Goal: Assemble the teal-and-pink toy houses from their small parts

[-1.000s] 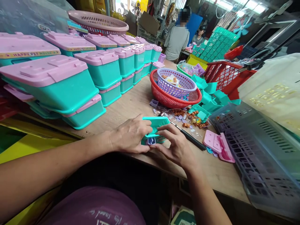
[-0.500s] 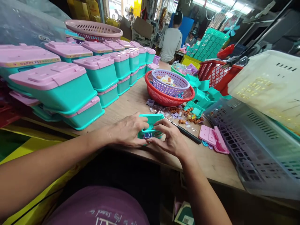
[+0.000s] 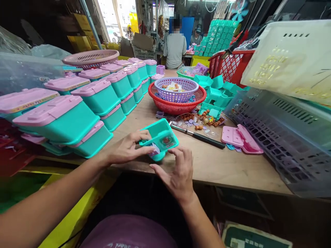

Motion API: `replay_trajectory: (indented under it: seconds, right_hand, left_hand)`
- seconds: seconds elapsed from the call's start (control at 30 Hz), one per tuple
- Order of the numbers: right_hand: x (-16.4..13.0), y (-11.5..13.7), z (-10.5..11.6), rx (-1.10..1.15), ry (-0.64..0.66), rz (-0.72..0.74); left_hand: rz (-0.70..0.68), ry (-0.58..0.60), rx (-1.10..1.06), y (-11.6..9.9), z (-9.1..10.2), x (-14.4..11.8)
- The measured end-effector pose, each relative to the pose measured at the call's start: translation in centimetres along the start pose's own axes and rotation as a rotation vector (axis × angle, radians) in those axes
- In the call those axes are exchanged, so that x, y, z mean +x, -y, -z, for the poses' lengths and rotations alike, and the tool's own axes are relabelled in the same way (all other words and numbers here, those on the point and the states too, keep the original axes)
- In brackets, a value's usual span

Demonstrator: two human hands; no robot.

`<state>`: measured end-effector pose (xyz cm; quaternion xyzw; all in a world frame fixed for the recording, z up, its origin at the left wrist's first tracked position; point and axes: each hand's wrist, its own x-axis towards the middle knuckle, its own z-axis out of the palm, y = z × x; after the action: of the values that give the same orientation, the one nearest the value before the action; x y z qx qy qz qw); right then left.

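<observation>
Fingers (image 3: 141, 150) of the left hand (image 3: 126, 150) were closed around the near left end of a teal tray (image 3: 159, 137), which was held tilted just above the front edge of the counter (image 3: 219, 165). A small round piece could be seen inside the tray, and a pale lilac piece (image 3: 155, 150) was tucked at its near corner, by the left fingertips. The right hand (image 3: 178, 175) was kept below and in front of the tray, palm down, its fingers spread loosely and gripping nothing; the fingertips were touching or almost touching the tray's lower edge, and which of the two could not be told. The tray's long axis was seen to run from near left to far right, so it lay just ahead of the right hand and to the right of the left one, with the left hand being the one in contact. A black-handled tool (image 3: 199, 136) was laid on the counter just beyond the tray, next to scattered small parts (image 3: 201, 120). Two pink lids (image 3: 241, 137) were placed farther right, beside a grey crate (image 3: 284, 137). A lilac basket (image 3: 176, 89) was nested in a red basket (image 3: 178, 105) behind. Stacked teal boxes with pink lids (image 3: 77, 113) were ranged along the left. Another person (image 3: 174, 48) was seated far behind.
</observation>
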<state>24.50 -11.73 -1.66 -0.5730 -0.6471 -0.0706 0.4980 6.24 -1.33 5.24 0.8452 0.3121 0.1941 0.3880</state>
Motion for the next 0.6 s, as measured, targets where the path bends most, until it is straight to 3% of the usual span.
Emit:
replay_trajectory:
  seconds: [0.1,0.2,0.43,0.6]
  right_hand:
    - [-0.2,1.1,-1.0,-0.032,-0.054,0.006]
    - [0.8,1.5,-1.1,-0.047,-0.084,0.01]
    - [2.4,2.2,-0.9,-0.073,-0.041,0.063]
    - [2.3,0.9,-0.4,0.012,-0.033,0.021]
  left_hand:
    - [0.176,-0.084,-0.446,0.6,-1.0,-1.1]
    - [0.21,-0.163,-0.659,0.6,-2.1,-1.6]
    - [0.167,-0.148,-0.758,0.2,-3.1,-1.0]
    - [0.109,-0.178,-0.559,-0.9,-3.1,-0.8]
